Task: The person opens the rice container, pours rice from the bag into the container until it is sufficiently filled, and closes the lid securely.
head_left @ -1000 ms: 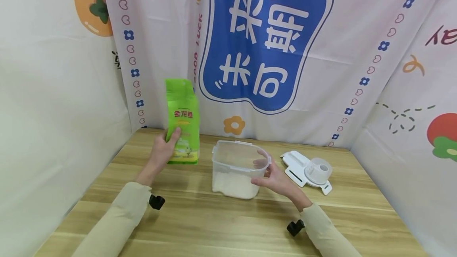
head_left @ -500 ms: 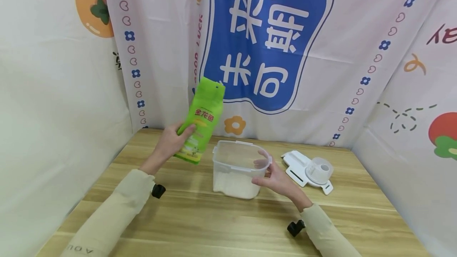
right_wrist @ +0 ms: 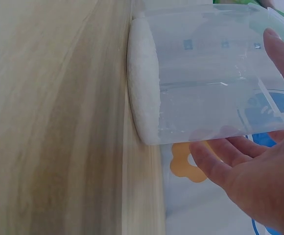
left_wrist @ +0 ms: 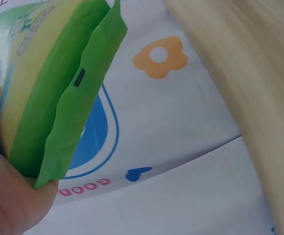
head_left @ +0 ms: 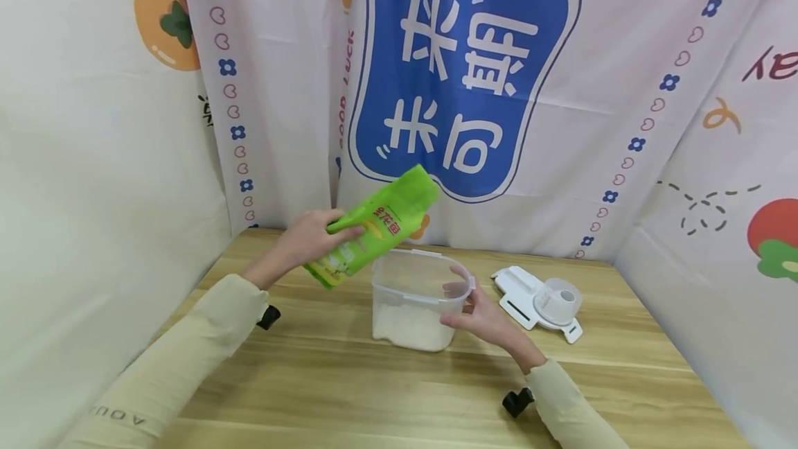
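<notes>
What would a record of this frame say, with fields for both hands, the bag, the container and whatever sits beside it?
Left hand: grips green bag
Bag position: raised, tilted, top end toward the right
Right hand: holds right side of clear container
Container: upright on wooden table, lid off
Contents: white layer at bottom
Beside it, right: white lid with clear cup

Bag (head_left: 389, 219): plastic film, slick, glossy, lightly wrinkled. Tub (head_left: 399, 298): clear plastic, smooth, shiny; white fill (head_left: 411, 327) matt. Lid (head_left: 519, 289): smooth white plastic; cup (head_left: 557, 301) on it translucent plastic. Worktop (head_left: 386, 404): wood-grained, soft sheen. Backdrop (head_left: 293, 102): creased matt cloth. Sleeves (head_left: 177, 359): matt cloth.
</notes>
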Action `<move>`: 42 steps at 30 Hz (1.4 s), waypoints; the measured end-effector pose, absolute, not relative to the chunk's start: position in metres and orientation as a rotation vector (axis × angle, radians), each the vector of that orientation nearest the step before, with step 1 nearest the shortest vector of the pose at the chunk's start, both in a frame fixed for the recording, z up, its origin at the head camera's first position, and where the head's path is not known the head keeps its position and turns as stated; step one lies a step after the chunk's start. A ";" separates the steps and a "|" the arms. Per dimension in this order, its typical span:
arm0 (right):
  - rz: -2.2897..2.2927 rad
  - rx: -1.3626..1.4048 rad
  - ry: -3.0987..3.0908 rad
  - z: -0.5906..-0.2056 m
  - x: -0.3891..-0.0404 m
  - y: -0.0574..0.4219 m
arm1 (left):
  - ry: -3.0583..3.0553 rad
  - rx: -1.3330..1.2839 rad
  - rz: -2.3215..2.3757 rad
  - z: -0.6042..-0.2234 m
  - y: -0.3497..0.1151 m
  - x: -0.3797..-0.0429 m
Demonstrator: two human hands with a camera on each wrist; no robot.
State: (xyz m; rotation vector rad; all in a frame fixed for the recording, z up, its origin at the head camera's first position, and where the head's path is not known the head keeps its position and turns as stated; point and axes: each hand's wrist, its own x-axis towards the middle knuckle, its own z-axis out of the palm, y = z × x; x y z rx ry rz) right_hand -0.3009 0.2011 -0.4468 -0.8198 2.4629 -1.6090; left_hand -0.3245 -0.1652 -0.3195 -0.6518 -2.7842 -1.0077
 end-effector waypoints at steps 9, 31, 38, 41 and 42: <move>-1.590 -0.789 2.469 -0.449 -0.298 0.201 | -2.829 -0.771 -0.756 -0.302 -0.153 -0.318; -1.761 -0.832 2.400 -0.450 -0.299 0.190 | -2.931 -1.023 -0.353 -0.256 -0.122 -0.325; -1.736 -0.828 2.407 -0.449 -0.297 0.190 | -3.002 -1.016 -0.280 -0.255 -0.110 -0.324; -1.728 -0.827 2.421 -0.449 -0.298 0.191 | -3.005 -1.019 -0.258 -0.254 -0.107 -0.323; -1.729 -0.828 2.422 -0.450 -0.298 0.191 | -3.006 -1.022 -0.251 -0.253 -0.106 -0.322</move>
